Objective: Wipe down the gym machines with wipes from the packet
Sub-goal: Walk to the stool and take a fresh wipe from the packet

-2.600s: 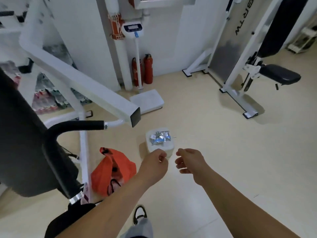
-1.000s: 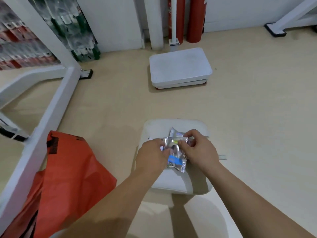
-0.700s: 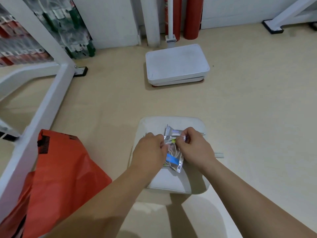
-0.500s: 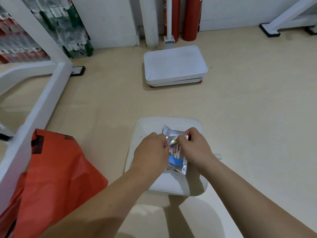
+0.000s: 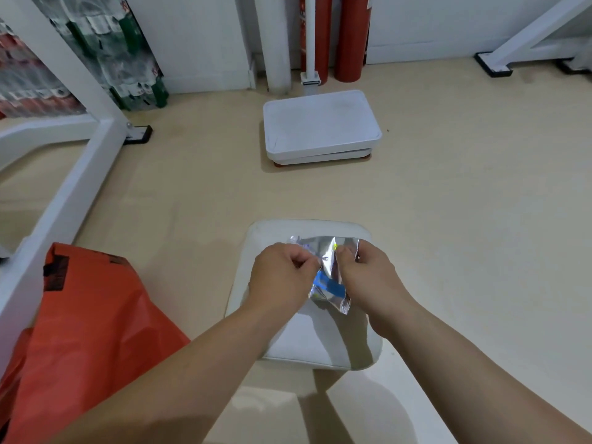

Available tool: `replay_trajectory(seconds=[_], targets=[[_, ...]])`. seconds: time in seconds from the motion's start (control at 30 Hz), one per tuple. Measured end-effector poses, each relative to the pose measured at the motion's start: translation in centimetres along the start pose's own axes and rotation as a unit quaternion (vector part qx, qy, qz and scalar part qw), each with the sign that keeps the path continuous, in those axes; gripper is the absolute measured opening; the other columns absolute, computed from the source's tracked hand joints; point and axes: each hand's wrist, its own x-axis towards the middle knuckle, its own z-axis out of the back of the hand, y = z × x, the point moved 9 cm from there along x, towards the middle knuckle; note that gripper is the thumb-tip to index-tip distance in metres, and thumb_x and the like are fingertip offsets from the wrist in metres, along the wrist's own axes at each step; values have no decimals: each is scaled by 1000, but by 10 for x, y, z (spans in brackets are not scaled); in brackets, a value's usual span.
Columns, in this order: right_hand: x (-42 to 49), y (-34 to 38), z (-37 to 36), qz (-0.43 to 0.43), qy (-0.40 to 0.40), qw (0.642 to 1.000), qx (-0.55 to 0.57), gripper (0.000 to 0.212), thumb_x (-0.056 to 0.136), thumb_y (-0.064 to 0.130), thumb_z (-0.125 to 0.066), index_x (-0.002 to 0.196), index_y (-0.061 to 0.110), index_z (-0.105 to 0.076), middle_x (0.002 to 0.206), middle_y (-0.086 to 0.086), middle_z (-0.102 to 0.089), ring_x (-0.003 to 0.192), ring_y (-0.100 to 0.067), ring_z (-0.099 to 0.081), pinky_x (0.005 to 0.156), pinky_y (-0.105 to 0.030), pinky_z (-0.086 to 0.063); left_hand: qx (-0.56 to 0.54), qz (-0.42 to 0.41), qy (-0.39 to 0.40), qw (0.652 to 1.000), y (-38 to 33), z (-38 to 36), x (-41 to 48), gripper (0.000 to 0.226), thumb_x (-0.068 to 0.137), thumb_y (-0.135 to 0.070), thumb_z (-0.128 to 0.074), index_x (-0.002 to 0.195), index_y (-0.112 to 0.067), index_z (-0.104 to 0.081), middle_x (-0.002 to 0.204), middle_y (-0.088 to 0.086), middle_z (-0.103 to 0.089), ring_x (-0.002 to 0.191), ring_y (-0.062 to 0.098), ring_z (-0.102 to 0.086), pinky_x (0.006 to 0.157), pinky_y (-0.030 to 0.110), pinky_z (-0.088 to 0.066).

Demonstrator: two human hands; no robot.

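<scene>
A silver foil wipe packet (image 5: 330,280) with a blue label hangs between both hands above a white cushioned stool (image 5: 320,344). My left hand (image 5: 282,277) pinches the packet's top left edge. My right hand (image 5: 365,274) pinches the top edge just to the right, fingers curled. The packet's upper edge is spread and crinkled between the two pinches. Whether other packets lie on the stool under my hands is hidden.
An orange plastic bag (image 5: 80,331) lies on the floor at the left. A white gym machine frame (image 5: 70,174) runs diagonally behind it. A white scale platform (image 5: 320,126) stands ahead, red fire extinguishers (image 5: 350,36) behind it, bottles stacked at far left.
I bent down to the stool and took one foil packet in both hands. Over the last half second the hands lifted it slightly and drew its top edge apart.
</scene>
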Motion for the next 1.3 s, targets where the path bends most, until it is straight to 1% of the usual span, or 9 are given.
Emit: replay_trajectory(seconds=[0.13, 0.37, 0.57, 0.7, 0.83, 0.97, 1.1, 1.23, 1.3], targets=[[-9, -4, -11, -62, 47, 984, 161, 26, 106, 22, -47, 106, 7, -67, 97, -12, -74, 73, -20, -73, 52, -24, -53, -34, -6, -3, 999, -8, 5, 1, 18, 88, -8, -68, 70, -5, -72, 70, 12, -62, 64, 13, -52, 61, 26, -43], [-16, 0, -22, -72, 82, 961, 253, 29, 110, 22, -44, 115, 4, -67, 106, -22, -76, 96, -38, -75, 74, -41, -65, -76, 43, 34, 996, -3, -1, 0, 17, 88, -7, -67, 76, -15, -75, 70, -3, -71, 54, 4, -62, 52, 17, -48], [-9, 5, -19, -51, 75, 966, 244, 32, 108, 27, -51, 116, -1, -64, 112, -29, -71, 84, -34, -77, 64, -37, -64, -40, 30, 52, 997, -6, -1, 4, 16, 90, -14, -66, 75, -18, -72, 77, 3, -73, 65, 14, -65, 66, 34, -57], [-4, -2, -20, -72, 76, 961, 255, 37, 108, 32, -52, 119, -3, -60, 124, -34, -63, 91, -44, -75, 71, -47, -65, -38, 25, 50, 998, -6, 1, 4, 18, 93, -13, -67, 76, -19, -70, 76, -2, -71, 61, 6, -62, 54, 18, -50], [7, -13, -6, -91, 35, 960, 261, 33, 110, 26, -46, 106, 0, -65, 109, -25, -73, 88, -41, -76, 74, -48, -65, -90, 32, 48, 994, -9, 8, 8, 13, 94, -19, -72, 82, -14, -71, 72, 1, -67, 55, 8, -64, 48, 17, -45], [13, -18, 1, -85, 7, 975, 207, 37, 103, 36, -52, 112, 6, -71, 118, -34, -64, 103, -53, -68, 88, -72, -53, -86, 30, 68, 994, -12, 11, 8, 13, 96, -19, -68, 87, -11, -71, 73, 3, -66, 51, 3, -53, 48, 14, -43], [21, -26, 1, -79, 2, 981, 175, 29, 107, 30, -49, 107, 11, -71, 86, -19, -69, 73, -26, -65, 64, -32, -58, -114, 53, 92, 988, -9, 10, 10, 14, 99, -20, -63, 90, -11, -68, 87, 13, -74, 66, 16, -59, 58, 26, -48], [24, -25, -5, -47, 7, 987, 154, 28, 106, 30, -49, 102, 14, -71, 91, -17, -74, 79, -28, -69, 73, -41, -55, -114, 47, 85, 989, -12, 10, 10, 15, 103, -22, -57, 90, -14, -59, 77, 2, -69, 62, 15, -60, 49, 18, -46], [25, -22, -4, -30, -10, 989, 141, 26, 105, 31, -50, 104, 18, -73, 83, -5, -75, 78, -27, -71, 72, -40, -59, -89, 4, 73, 993, -14, 13, 13, 9, 102, -21, -59, 93, -21, -57, 90, -1, -72, 76, 19, -69, 61, 25, -55]])
